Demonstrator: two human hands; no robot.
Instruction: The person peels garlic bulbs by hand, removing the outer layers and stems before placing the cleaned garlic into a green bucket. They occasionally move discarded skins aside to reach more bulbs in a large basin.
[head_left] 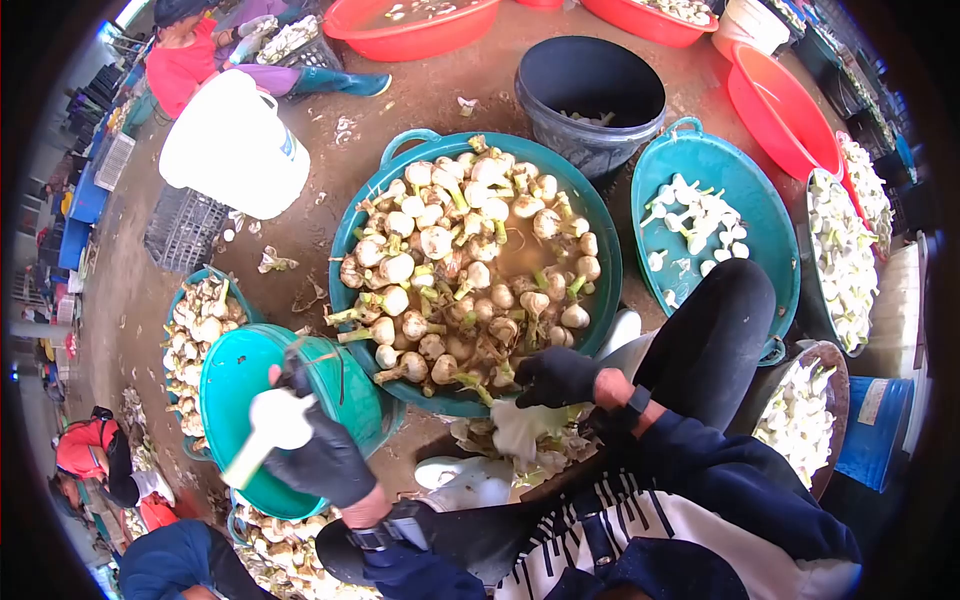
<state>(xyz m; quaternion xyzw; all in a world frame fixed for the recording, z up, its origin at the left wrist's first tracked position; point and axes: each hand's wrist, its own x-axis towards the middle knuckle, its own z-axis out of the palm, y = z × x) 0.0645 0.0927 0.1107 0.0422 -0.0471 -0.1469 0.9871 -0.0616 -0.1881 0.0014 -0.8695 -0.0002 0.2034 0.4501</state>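
My left hand (325, 455), in a black glove, is closed around a pale, clean garlic bulb (277, 420) with a length of green-white stem. It is over the rim of a tilted green bucket (225, 375). My right hand (555, 378), also black-gloved, is at the near edge of the big green tub (345, 225), fingers curled. Blurred white garlic skin (525, 425) hangs directly below its fingertips, above a heap of peelings (545, 460). In the tub, many unpeeled garlic bulbs (435, 242) with stubby stems sit in brownish water.
A green basin (650, 165) at the right holds peeled garlic. Behind the tub stand a black bucket (575, 130) and a white bucket (235, 150). A basket of garlic (205, 315) is at the left. Another person (185, 60) sits at the upper left, holding garlic.
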